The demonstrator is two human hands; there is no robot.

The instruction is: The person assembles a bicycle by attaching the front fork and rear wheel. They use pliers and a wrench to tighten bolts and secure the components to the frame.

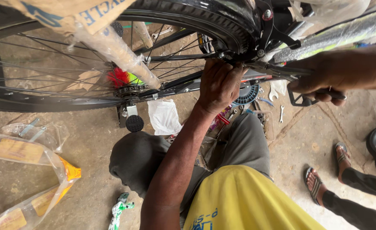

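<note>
**Hands at the rear wheel of a bicycle**

Left hand (219,85) is curled shut on the bolt area just below the tyre (205,19) of the rear wheel (68,64); what it pinches is hidden. Right hand (320,79), right of the wheel, is clamped on pliers (281,72) whose tip reaches that same spot. White plastic bag (163,116) lies on the floor below the wheel. Another person's sandalled feet (324,170) stand far right of it.

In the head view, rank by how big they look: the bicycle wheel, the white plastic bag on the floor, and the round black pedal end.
1. Bicycle wheel, largest by far.
2. White plastic bag.
3. Round black pedal end, smallest.
</note>
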